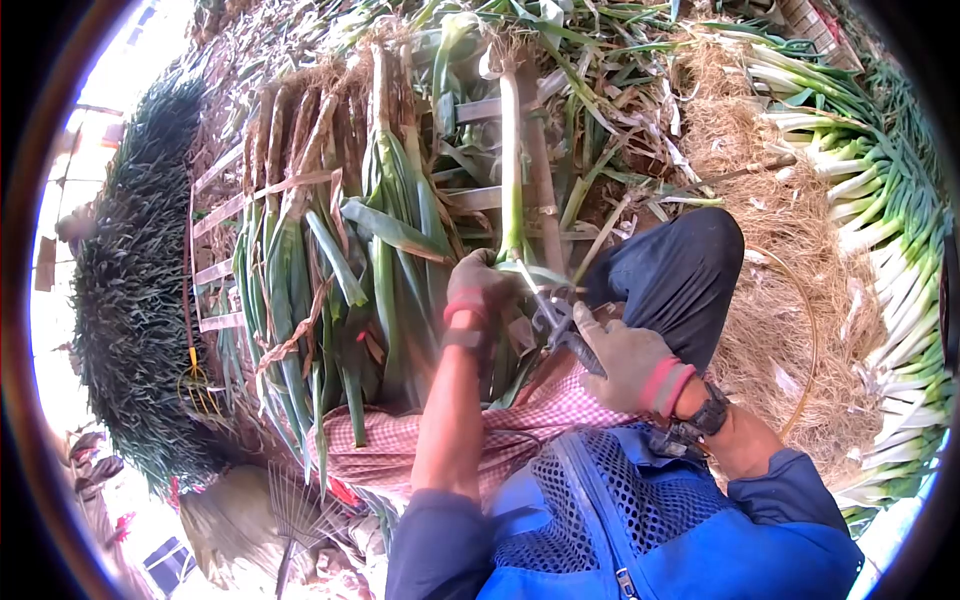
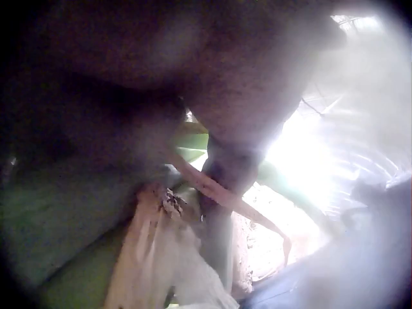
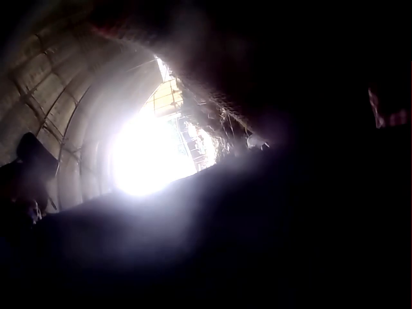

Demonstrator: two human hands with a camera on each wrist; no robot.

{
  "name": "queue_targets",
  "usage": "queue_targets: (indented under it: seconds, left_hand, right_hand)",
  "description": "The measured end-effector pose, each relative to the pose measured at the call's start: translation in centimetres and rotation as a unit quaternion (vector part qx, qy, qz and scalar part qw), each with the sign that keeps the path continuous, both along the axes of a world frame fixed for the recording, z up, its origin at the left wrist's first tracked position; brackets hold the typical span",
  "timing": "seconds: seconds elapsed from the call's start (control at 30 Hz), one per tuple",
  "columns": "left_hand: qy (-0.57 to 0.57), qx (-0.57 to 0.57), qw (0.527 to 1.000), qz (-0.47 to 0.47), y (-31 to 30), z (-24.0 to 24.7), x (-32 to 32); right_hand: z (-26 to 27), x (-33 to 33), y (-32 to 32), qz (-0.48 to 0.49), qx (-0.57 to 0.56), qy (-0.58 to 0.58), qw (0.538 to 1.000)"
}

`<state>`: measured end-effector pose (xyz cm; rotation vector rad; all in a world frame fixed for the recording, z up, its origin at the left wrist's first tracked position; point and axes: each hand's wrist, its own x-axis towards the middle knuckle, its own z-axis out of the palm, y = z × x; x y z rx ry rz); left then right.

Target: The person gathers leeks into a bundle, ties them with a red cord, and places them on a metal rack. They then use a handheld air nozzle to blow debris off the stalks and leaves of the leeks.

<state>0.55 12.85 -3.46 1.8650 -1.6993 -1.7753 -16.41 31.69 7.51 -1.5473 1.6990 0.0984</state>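
Observation:
In the head view, my gloved left hand grips a green onion by its green part. Its white shaft points away from me, roots at the far end. My gloved right hand holds a blow gun by its dark handle, and the thin metal nozzle reaches toward the stalk beside my left hand. Untrimmed green onions with brown outer skins lie in a pile to the left. The left wrist view shows a dry leaf strip below the dark hand. Deep shadow hides the right hand's work in its wrist view.
A checkered cloth covers the lap. Cleaned white-stalked onions line the far right, beyond a heap of root fibres. Slatted wood lies under the pile. Dark green leaves are stacked left, near a rake.

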Motion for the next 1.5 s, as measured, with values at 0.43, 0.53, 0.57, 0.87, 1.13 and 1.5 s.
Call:
queue_targets:
  seconds: [0.43,0.53,0.57,0.87,1.13,1.5]
  left_hand:
    - [-0.029,-0.044,0.998,0.014,0.8,1.3,-0.5]
    - [-0.036,-0.044,0.998,0.008,0.6,0.9,-0.3]
    - [-0.04,-0.03,0.999,0.008,0.4,0.8,-0.2]
    - [-0.086,-0.114,0.987,-0.069,0.3,-0.4,-0.1]
    - [0.007,-0.036,0.998,-0.058,-3.6,-0.6,-0.4]
    - [0.095,-0.104,0.984,-0.112,-10.0,14.0,-4.1]
  right_hand:
    - [-0.3,0.7,-2.7,-0.011,0.001,0.032,0.999]
    - [-1.8,-0.6,-6.4,-0.066,-0.047,0.072,0.994]
    - [-2.7,-1.1,-7.7,-0.069,-0.072,0.09,0.991]
    - [-7.3,-7.0,-19.9,-0.094,-0.136,0.15,0.975]
    - [-3.2,-3.8,-11.8,-0.09,-0.084,0.047,0.991]
    - [1.2,-2.8,-2.3,-0.115,-0.12,-0.016,0.986]
